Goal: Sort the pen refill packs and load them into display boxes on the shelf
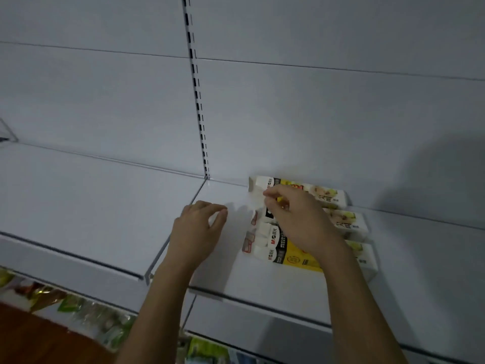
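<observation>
Several white-and-yellow display boxes lie side by side on the white shelf. The rear box sits against the back wall, a middle box lies in front of it, and the front box is nearest the shelf edge. My right hand reaches over the boxes, its fingers curled and pinching the end of one between the rear and middle boxes; exactly what it pinches is hidden. My left hand hovers to the left of the boxes, fingers loosely curled, holding nothing.
A slotted upright runs down the white back wall and meets the shelf seam. The neighbouring shelf section lies to the left. Colourful packets hang below the shelf edge at the lower left.
</observation>
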A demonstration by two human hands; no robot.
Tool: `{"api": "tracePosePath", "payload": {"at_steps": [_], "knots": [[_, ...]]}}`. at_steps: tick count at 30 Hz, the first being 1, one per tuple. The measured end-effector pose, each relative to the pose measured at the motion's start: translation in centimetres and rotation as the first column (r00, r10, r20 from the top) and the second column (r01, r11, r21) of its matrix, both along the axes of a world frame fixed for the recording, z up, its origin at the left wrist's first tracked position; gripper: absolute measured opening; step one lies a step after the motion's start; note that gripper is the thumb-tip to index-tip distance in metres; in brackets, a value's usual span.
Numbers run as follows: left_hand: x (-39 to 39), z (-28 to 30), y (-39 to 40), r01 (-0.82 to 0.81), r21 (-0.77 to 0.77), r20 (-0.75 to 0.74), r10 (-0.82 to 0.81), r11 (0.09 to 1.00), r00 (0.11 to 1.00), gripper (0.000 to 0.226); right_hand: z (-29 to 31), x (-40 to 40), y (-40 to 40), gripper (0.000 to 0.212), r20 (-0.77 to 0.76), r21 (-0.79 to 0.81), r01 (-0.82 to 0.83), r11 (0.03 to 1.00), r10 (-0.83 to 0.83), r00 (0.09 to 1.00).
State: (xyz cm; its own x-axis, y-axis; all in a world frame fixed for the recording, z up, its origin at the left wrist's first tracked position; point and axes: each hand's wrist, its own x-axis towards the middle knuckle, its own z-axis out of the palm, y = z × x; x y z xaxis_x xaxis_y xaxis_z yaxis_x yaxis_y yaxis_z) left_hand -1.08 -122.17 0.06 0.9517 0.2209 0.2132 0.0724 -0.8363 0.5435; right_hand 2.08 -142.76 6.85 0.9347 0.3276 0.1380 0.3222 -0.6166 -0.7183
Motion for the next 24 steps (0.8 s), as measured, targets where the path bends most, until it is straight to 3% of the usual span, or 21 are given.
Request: {"api": "tracePosePath", "payload": {"at_steps": [6,14,18,24], "knots": [[-10.2,-0.1,1.0,-0.242,0.021,-0.024,0.242,0.970,0.970,0.033,-0.9,-4.8,1.6,0.024,-0.107,-0.010,-0.305,0.952,0.302,0.947],[-23.6,-0.8,5.7,-0.489,0.049,-0.231,0.486,0.871,0.843,0.044,-2.2,-12.6,10.1,0.036,-0.336,-0.150,-0.701,0.697,0.631,0.699],[-28.3,-0.7,9.0,-0.541,-0.001,-0.291,0.517,0.841,0.805,0.040,-2.3,-15.3,14.6,0.036,-0.355,-0.247,-0.751,0.612,0.664,0.658],[-35.7,-1.5,17.3,-0.610,0.002,-0.332,0.576,0.792,0.747,0.037,-3.6,-21.0,24.3,0.029,-0.331,-0.265,-0.778,0.570,0.704,0.628]]}}
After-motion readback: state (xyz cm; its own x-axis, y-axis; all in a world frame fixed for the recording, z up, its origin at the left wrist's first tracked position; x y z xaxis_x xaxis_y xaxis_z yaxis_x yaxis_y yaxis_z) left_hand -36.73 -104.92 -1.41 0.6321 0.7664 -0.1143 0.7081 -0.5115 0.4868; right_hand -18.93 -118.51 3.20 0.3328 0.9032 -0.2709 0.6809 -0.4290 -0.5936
